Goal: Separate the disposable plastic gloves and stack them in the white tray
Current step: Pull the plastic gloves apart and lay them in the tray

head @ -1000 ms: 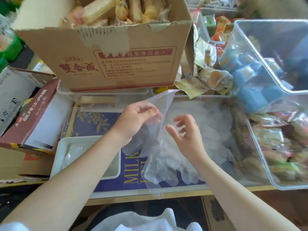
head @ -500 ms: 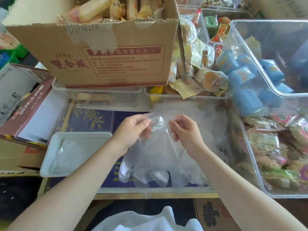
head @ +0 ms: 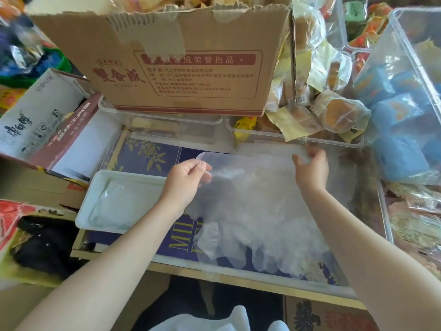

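Head view showed the left hand [head: 188, 177] pinching one cuff corner of a clear glove [head: 238, 187] between thumb and curled fingers, while the right hand [head: 311, 168] pinched thin plastic at the far side, fingers bent around it; whether that was the same glove or the one beneath could not be told. The glove hung stretched between the two hands, its finger end drooping toward the person over the loose pile of gloves [head: 274, 240] below. The step in hand looked like peeling a single glove free of the heap. Next would call for the right grip to let go and the left to carry the glove leftward, laying it flat. Just left of the left hand sat the white tray [head: 95, 187], already holding some gloves. Beyond the fingers stood a cardboard box [head: 167, 68]; right of them, clear bins [head: 405, 91] of wrapped snacks crowded the cluttered table.
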